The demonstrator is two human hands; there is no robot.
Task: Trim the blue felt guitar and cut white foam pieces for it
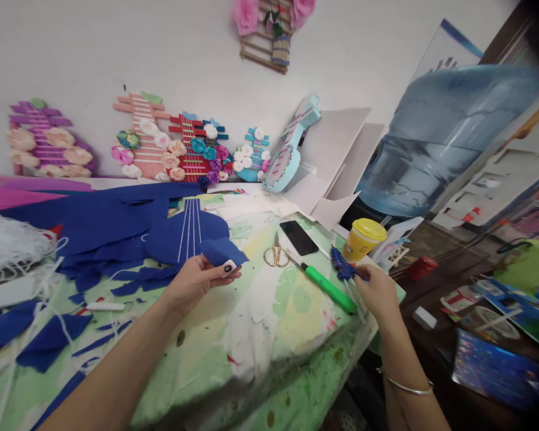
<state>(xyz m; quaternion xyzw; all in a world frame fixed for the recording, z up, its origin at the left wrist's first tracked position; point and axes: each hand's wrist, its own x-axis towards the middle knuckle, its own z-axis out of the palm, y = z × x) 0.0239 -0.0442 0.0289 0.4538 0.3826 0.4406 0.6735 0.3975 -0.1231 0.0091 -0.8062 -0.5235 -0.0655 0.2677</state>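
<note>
My left hand (202, 278) pinches a small piece of blue fabric (223, 251) above the table, its thumb on top. Behind it lies a blue guitar-shaped piece (188, 230) with white strings. At the table's right side my right hand (377, 290) is closed on a blue glue gun (342, 263), beside a yellow-lidded tub (363, 239). Between the hands are gold-handled scissors (276, 254), a green-handled knife (327, 289) and a black phone (299, 237).
Blue fabric (99, 224) and scraps cover the table's left, near white string (13, 248). Decorated guitar shapes (191, 149) lean on the wall. White boards (327, 143) and a large water bottle (435, 143) stand at the back right.
</note>
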